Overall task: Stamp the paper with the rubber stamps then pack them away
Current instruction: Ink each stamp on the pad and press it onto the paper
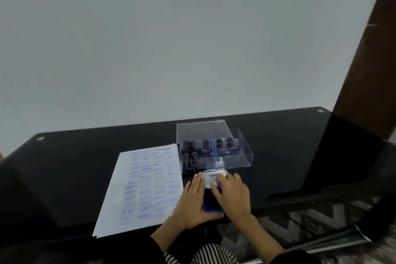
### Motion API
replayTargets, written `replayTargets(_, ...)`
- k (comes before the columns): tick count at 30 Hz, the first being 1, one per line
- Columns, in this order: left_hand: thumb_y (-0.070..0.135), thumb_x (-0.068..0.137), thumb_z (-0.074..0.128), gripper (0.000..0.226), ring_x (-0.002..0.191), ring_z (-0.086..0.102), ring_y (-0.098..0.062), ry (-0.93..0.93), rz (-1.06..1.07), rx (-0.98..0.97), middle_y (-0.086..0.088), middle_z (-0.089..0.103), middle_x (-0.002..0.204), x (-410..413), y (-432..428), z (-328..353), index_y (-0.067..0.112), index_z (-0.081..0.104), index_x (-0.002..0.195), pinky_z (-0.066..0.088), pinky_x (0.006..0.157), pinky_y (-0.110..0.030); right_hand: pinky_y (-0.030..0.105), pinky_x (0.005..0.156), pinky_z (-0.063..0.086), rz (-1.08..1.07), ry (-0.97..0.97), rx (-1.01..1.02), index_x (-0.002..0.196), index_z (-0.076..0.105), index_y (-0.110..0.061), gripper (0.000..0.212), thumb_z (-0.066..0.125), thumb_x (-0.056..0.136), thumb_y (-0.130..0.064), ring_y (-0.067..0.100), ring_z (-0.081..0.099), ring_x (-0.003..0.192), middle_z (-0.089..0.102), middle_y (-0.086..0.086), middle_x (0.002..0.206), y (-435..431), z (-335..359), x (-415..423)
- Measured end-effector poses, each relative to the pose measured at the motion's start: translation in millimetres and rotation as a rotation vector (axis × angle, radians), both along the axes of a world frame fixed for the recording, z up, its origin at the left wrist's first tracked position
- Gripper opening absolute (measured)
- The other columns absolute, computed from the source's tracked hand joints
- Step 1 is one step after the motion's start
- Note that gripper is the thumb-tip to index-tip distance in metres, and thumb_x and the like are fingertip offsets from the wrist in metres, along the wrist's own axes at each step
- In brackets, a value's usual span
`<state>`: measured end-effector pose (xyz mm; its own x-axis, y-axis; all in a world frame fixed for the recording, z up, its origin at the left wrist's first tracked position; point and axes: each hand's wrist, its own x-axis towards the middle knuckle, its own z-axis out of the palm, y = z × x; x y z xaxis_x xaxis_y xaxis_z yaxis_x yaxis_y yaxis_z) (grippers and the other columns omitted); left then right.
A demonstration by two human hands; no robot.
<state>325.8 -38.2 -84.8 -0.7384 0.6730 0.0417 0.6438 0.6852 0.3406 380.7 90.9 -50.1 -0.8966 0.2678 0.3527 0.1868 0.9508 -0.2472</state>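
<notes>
Both hands on ink pad

Left hand flat against its left side, fingers straight, together. Right hand atop, fingers slightly apart, touching open lid. Stamped paper alongside on tabletop. Beyond, rubber stamps inside clear box.

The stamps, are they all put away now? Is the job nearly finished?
Nearly. Done: the paper is covered in blue prints, and the rubber stamps stand in the clear box. In hand: the left hand and right hand are on the ink pad, whose white lid is not yet shut. Left: shut the pad and put the clear cover on the open box.
</notes>
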Motion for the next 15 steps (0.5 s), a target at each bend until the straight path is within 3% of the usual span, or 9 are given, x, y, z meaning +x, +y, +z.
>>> replayTargets(7,0.078,0.072,0.049,0.119,0.146,-0.016,-0.013,0.001,-0.003,0.002,-0.003,-0.015,0.158,0.8,0.2,2.0,0.01,-0.01,0.15,-0.005,0.121,-0.034,0.034,0.079,0.041,-0.038,0.008,0.04,0.093,0.059,-0.019,0.025,0.041,0.093,-0.036,0.02,0.053,0.097,0.063,0.001,0.098,-2.9,5.3,1.7)
replayTargets(11,0.079,0.071,0.048,0.12,0.145,-0.018,-0.014,-0.016,-0.003,-0.014,-0.004,-0.018,0.158,-1.0,0.6,0.8,0.009,-0.011,0.149,-0.007,0.119,-0.034,0.028,0.067,0.04,0.026,-0.029,-0.033,0.1,0.055,-0.012,0.025,0.036,0.096,-0.027,0.02,0.05,0.095,0.05,0.006,0.109,-1.5,13.9,-2.5)
replayTargets(15,0.08,0.072,0.044,0.119,0.144,-0.02,-0.014,-0.016,0.002,-0.036,-0.005,-0.02,0.157,-3.1,1.4,-1.3,0.009,-0.013,0.148,-0.012,0.115,-0.03,0.028,0.062,0.035,0.158,-0.198,-0.078,0.107,0.05,-0.012,0.02,0.036,0.097,-0.021,0.021,0.052,0.075,0.044,0.01,0.115,2.2,28.1,-8.8)
